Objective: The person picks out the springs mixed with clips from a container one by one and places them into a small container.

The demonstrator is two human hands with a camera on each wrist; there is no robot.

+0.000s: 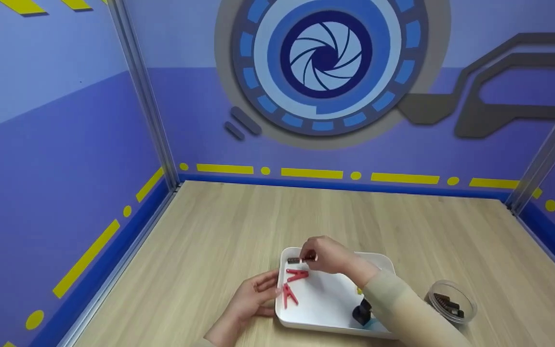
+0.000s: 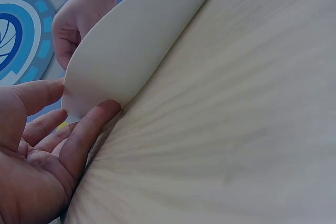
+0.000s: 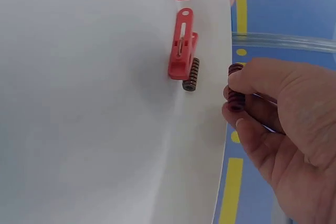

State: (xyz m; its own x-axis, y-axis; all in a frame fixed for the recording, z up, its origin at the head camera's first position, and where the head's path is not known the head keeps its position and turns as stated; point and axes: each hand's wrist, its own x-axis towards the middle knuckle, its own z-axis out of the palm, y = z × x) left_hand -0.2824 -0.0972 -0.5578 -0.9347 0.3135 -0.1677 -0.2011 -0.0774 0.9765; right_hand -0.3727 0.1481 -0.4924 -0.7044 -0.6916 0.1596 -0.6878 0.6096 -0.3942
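Observation:
My right hand (image 1: pixel 328 254) pinches a dark reddish-brown coil spring (image 3: pixel 236 88) between thumb and fingers, over the far left corner of the white tray (image 1: pixel 325 299). Inside that corner lies a second coil spring (image 1: pixel 293 260), partly hidden behind a red clothespin (image 3: pixel 181 51) in the right wrist view. Another red clothespin (image 1: pixel 289 295) lies nearer, along the tray's left wall. My left hand (image 1: pixel 251 301) rests at the outside of that wall; in the left wrist view its fairly straight fingers touch the rim and the foot of the wall.
Right of the tray stands a clear round tub (image 1: pixel 472 308) holding several dark springs. A black object (image 1: pixel 362 314) sits at the tray's near right, with a yellow bit (image 1: pixel 359 291) beside my right forearm. Blue panels (image 1: pixel 200 115) wall in the wooden table (image 1: pixel 219 221).

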